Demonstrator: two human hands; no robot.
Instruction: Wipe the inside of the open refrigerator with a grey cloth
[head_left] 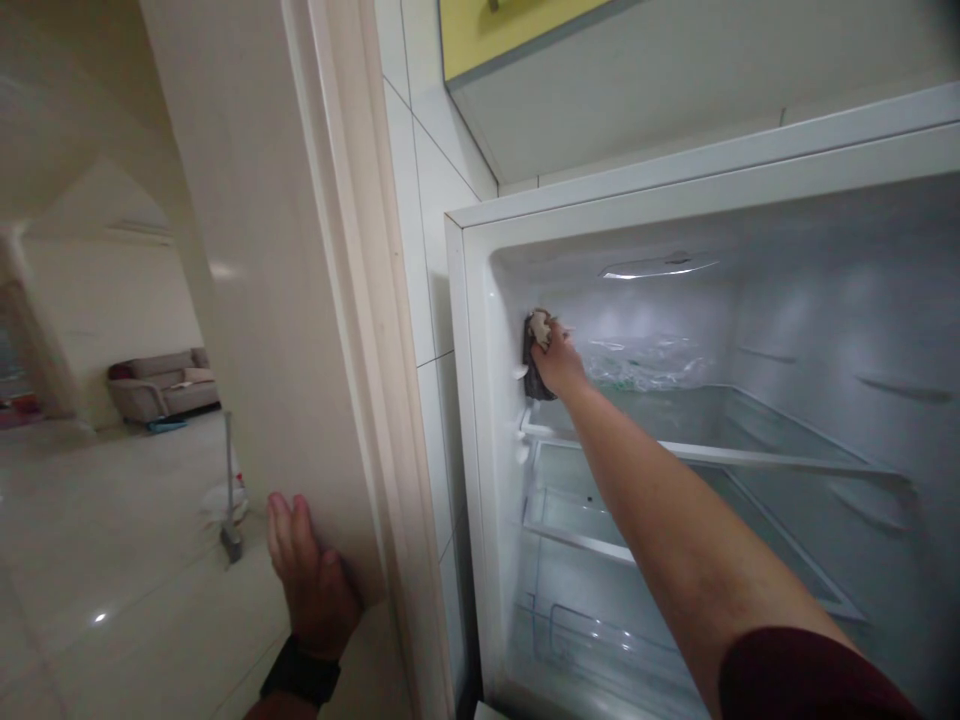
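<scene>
My right hand (559,362) reaches into the open fridge (480,235), its fingers closed on a crumpled cloth (538,375), grey-brown with a pale part. The cloth lies against the inner left wall, just above the top glass shelf (697,410). A clear crinkled plastic bag (652,362) sits on that shelf, to the right of the cloth. My left hand (311,575), with a black band on the wrist, rests flat against the pale door-frame panel (300,400); its fingers are stretched out and hold nothing.
Below the top shelf are a second shelf (585,540) and a clear drawer (615,640). A yellow cupboard (510,35) hangs above the fridge. Through the doorway at left are a sofa (161,385) and a long-handled broom (229,500) on the tiled floor.
</scene>
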